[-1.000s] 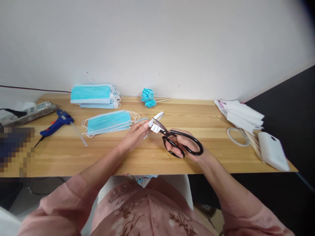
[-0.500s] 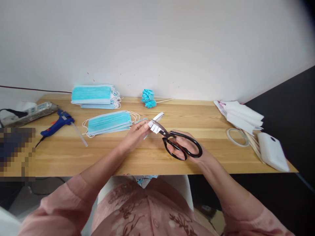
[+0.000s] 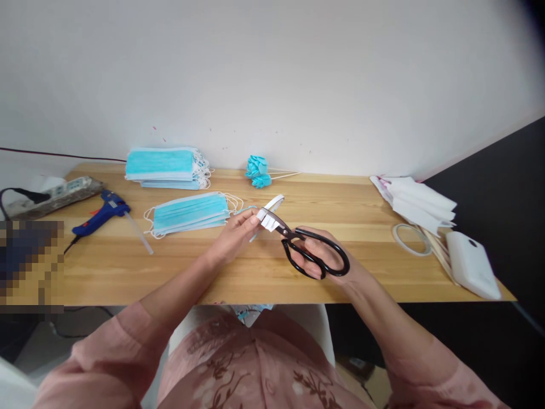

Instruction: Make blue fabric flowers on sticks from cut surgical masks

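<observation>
Between the thumb and fingers of my left hand (image 3: pixel 242 229) is a white strip (image 3: pixel 272 203) whose lower edge is cut into a fringe. Black-handled scissors (image 3: pixel 293 234) are in my right hand (image 3: pixel 320 250), with my fingers through the loops. Their blades lie across the strip close to my left fingertips. A thin blue piece shows behind the left hand, partly hidden. Left of that hand lies a small stack of blue face masks (image 3: pixel 191 213) with white ear loops.
A taller mask stack (image 3: pixel 159 165) and blue paper-like flowers (image 3: pixel 256 168) on sticks lie by the wall. At left are a blue glue gun (image 3: pixel 100 215) and a power strip (image 3: pixel 63 196). At right are white folded sheets (image 3: pixel 421 199), a tape roll (image 3: pixel 411 240), sticks and a white device (image 3: pixel 472 264).
The scissor handles have drawn slightly closer together, with the blades still at the fringed strip. Both hands stay in nearly the same place.
</observation>
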